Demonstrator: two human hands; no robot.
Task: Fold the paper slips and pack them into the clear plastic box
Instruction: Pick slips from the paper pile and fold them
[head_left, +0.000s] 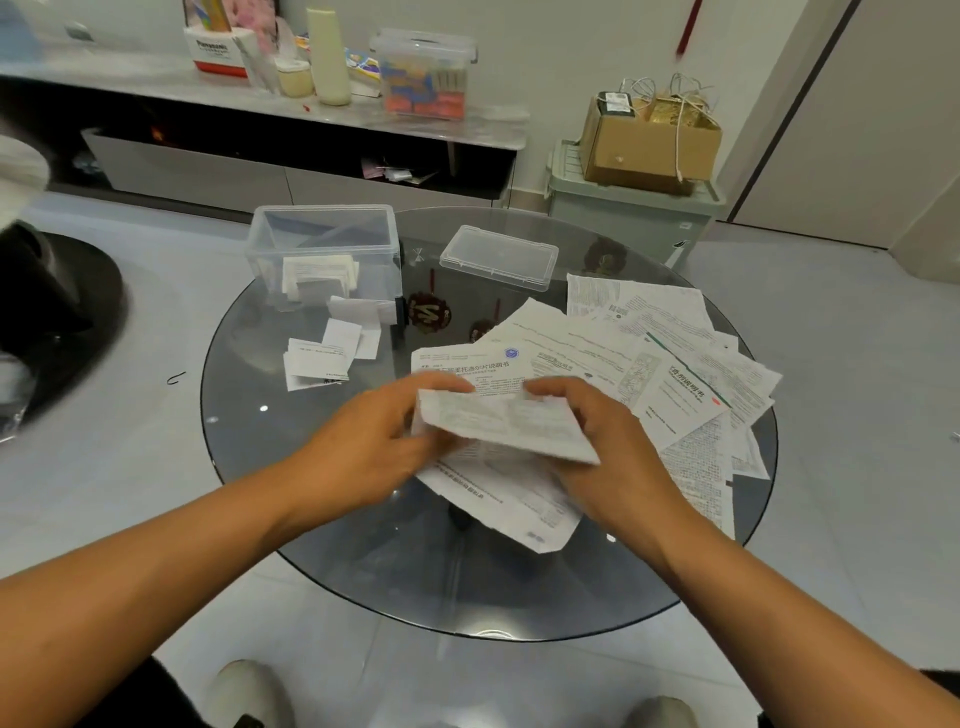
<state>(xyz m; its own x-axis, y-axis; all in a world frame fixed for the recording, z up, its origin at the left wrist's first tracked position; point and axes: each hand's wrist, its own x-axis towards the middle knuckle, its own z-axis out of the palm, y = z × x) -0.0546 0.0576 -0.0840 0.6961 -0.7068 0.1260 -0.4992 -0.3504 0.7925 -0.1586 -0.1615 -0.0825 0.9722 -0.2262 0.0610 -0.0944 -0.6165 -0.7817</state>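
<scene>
My left hand (379, 441) and my right hand (597, 441) both grip one printed paper slip (504, 423), held half folded above the middle of the round glass table (311, 545). Its lower part droops toward me. A spread of unfolded printed slips (675, 358) covers the table's right half. At the far left stands the clear plastic box (324, 249), open, with several folded slips inside. Its clear lid (498, 257) lies to the right of it. A few folded slips (322, 358) lie on the glass in front of the box.
A low cabinet (260, 104) along the far wall carries bottles, boxes and a lidded plastic container (423, 73). A green storage bin (631, 218) with a cardboard box (649, 140) on it stands behind the table at the right. A dark chair base (57, 312) is at the left.
</scene>
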